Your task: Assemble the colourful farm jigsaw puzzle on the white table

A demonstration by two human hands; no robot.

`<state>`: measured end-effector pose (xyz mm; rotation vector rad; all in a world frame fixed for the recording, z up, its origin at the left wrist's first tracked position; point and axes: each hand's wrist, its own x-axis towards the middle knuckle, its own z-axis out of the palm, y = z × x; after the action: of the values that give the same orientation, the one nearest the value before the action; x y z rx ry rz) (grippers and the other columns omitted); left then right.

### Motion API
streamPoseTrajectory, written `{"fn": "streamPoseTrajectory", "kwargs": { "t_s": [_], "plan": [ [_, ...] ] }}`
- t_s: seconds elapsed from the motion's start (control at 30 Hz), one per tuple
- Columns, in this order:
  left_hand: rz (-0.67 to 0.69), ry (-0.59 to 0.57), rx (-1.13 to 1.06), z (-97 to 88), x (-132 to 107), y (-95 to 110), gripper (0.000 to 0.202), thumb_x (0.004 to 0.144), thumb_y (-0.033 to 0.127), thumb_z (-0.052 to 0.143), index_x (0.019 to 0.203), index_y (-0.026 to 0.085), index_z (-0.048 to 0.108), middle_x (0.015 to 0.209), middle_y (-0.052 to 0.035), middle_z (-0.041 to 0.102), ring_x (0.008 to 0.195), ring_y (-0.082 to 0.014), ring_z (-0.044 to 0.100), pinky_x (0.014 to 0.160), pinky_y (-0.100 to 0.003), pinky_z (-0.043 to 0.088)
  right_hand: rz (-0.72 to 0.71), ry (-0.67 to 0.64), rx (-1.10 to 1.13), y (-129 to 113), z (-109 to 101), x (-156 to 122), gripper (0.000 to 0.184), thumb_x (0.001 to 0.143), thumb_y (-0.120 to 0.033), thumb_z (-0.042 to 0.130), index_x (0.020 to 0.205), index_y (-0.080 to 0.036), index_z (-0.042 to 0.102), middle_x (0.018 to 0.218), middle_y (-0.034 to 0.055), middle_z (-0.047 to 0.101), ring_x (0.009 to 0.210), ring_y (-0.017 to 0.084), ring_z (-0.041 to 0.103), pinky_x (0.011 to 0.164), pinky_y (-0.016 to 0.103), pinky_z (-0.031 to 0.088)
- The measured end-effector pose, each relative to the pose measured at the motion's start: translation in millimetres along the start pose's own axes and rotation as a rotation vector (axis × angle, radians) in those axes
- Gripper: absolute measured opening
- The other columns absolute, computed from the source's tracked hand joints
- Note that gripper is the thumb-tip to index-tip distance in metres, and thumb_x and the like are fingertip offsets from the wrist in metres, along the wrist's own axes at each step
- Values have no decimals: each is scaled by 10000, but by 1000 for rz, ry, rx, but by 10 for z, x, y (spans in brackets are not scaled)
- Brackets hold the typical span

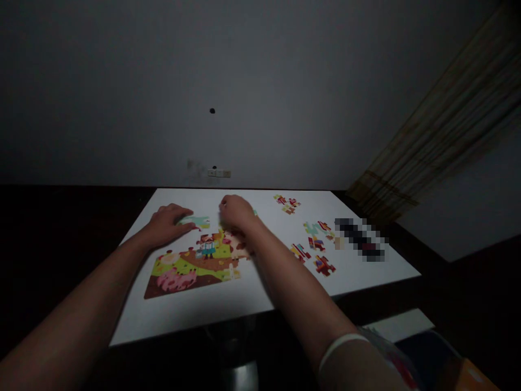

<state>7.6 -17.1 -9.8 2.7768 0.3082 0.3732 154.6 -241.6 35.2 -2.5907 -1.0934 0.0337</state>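
Note:
A partly joined jigsaw puzzle (214,260) with farm pictures lies on the left of the white table. Just above it is a light-blue and green puzzle piece section (199,221), lying flat. My left hand (169,224) has its thumb and fingers around the left end of that section. My right hand (238,212) is closed, fingers curled downward, over the table beyond the puzzle's upper right part. What its fingertips hold, if anything, is hidden. A bit of light-green shows behind this hand, and my right forearm covers the puzzle's right edge.
Loose puzzle pieces (324,265) lie in a group right of my forearm, and several more pieces (290,208) lie farther back. A pixelated dark object (360,239) is near the table's (366,274) right edge. A curtain (391,168) hangs at right.

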Motion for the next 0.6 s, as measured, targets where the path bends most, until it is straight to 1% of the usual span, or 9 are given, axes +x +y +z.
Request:
{"fn": "streamPoseTrajectory", "kwargs": {
  "t_s": [0.1, 0.17, 0.23, 0.3, 0.4, 0.47, 0.6],
  "plan": [
    [7, -20, 18, 3, -11, 9, 695, 818, 758, 573, 1274, 277, 781, 1295, -141, 672, 1220, -408, 596, 1080, -535, 466, 238, -15, -176, 540, -333, -78, 362, 1020, -232, 479, 1242, -128, 745, 1286, 221, 724, 1182, 306, 683, 985, 374, 522],
    [-1, -26, 13, 1, -21, 26, 675, 827, 745, 564, 1263, 282, 788, 1289, -146, 667, 1222, -414, 587, 1084, -548, 459, 368, 66, -311, 900, -464, -242, 408, 1027, -258, 475, 1328, -95, 697, 1357, 250, 678, 1276, 342, 619, 1034, 425, 509],
    [-18, -27, 6, -6, -31, 50, 652, 828, 731, 570, 1253, 288, 792, 1282, -145, 668, 1230, -417, 577, 1091, -553, 450, 408, 70, -357, 1196, -497, -460, 456, 1036, -271, 459, 1390, -54, 648, 1418, 294, 621, 1361, 398, 541, 1081, 523, 476],
    [-38, -28, 0, -13, -40, 73, 638, 825, 721, 584, 1255, 296, 790, 1295, -141, 667, 1250, -419, 564, 1104, -550, 437, 398, 37, -384, 1405, -457, -678, 461, 1050, -317, 452, 1404, -95, 647, 1441, 284, 607, 1367, 408, 532, 1086, 557, 465],
    [-53, -30, -16, -19, -51, 90, 625, 828, 689, 606, 1274, 288, 778, 1333, -138, 660, 1296, -402, 543, 1136, -525, 415, 358, 29, -361, 1575, -363, -923, 458, 1077, -359, 404, 1406, -159, 651, 1408, 270, 631, 1281, 416, 598, 1011, 573, 495],
    [-50, -28, -28, -20, -58, 91, 602, 832, 669, 616, 1268, 285, 775, 1332, -134, 665, 1302, -387, 540, 1148, -512, 407, 328, 60, -339, 1623, -330, -1012, 426, 1078, -331, 402, 1369, -180, 673, 1346, 263, 663, 1243, 410, 620, 989, 558, 498],
    [-58, -24, -49, -20, -65, 86, 600, 818, 659, 625, 1245, 268, 779, 1321, -138, 673, 1292, -379, 549, 1143, -491, 411, 300, 72, -225, 1651, -366, -1050, 331, 1009, -215, 536, 1298, -172, 691, 1259, 244, 699, 1230, 364, 635, 1068, 513, 460]
  ]
}}
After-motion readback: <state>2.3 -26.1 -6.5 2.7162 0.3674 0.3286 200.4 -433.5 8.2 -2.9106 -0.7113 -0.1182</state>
